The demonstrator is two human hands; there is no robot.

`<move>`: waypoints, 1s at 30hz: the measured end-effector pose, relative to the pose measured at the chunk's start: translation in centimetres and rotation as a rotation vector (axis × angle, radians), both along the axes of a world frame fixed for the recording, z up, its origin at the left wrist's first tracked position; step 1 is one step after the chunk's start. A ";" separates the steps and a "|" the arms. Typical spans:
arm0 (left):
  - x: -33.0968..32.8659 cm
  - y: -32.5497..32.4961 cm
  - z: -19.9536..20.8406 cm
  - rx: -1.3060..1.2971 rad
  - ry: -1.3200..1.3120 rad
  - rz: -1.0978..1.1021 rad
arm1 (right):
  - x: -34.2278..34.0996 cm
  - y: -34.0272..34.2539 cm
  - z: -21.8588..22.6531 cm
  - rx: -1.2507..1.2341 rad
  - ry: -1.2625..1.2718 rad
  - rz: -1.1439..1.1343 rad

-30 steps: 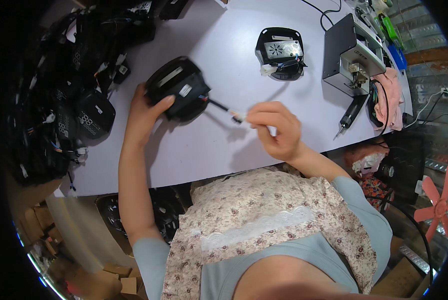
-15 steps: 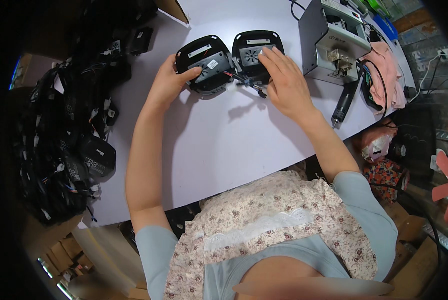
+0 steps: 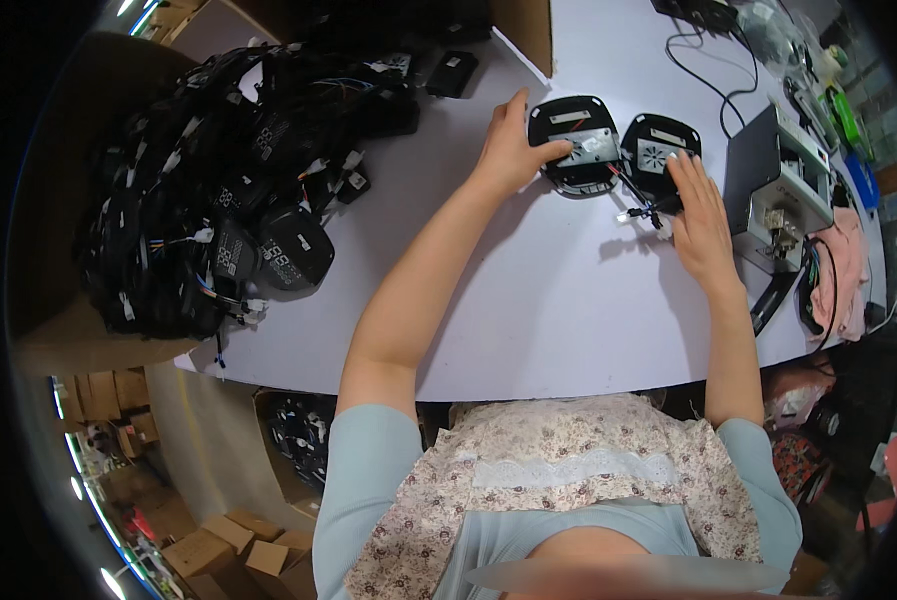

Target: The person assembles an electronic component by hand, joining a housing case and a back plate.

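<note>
Two black display units lie side by side on the table, backs up, with metal plates and slotted round vents. My left hand (image 3: 509,152) grips the left display unit (image 3: 590,152) by its left edge, the thumb on its metal plate and the other fingers partly hidden. On the right display unit (image 3: 655,155), my right hand (image 3: 705,222) rests with stretched fingers along the right side; its thumb is hard to make out. Short cables (image 3: 644,207) with black and white plugs hang from between the units toward me.
At left lies a big heap of black display units (image 3: 296,250) with tangled cables. A cardboard box wall (image 3: 523,35) stands at the back. To the right are a grey metal machine (image 3: 750,185), a partly hidden black electric screwdriver (image 3: 771,300) and a pink cloth (image 3: 844,270).
The view has swung left, so the table, both units and the machine appear farther right. My hands stay at the two units, with little visible change in their hold.
</note>
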State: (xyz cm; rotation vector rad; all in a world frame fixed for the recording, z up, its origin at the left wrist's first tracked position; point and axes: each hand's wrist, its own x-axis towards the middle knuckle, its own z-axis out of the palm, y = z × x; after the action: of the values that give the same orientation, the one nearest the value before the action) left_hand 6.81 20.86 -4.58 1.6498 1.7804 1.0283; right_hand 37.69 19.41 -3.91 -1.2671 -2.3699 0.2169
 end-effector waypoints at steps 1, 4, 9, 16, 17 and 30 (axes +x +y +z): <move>-0.1 -1.3 0.7 0.020 0.031 0.043 | -0.5 0.0 0.7 -0.014 0.049 0.000; -2.1 -6.0 2.1 0.207 0.120 0.052 | -2.4 -1.2 4.7 0.093 0.206 0.055; -8.2 -18.5 3.3 0.356 0.472 0.293 | -13.6 -1.8 9.1 -0.017 0.332 0.382; -12.7 -26.5 2.8 0.391 0.471 0.729 | -31.4 12.1 4.1 -0.139 -0.238 0.107; -13.7 -26.8 2.5 0.417 0.453 0.823 | -32.8 13.7 2.9 -0.086 -0.248 0.067; -32.9 -27.8 14.5 0.606 1.167 1.182 | -28.5 5.2 -2.8 0.092 -0.255 0.252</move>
State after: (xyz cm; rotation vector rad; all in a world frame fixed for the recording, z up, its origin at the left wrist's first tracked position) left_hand -26.13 -6.90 9.92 1.5347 3.7996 1.1706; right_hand 9.23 24.65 -6.74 -1.0023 -2.7234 0.0212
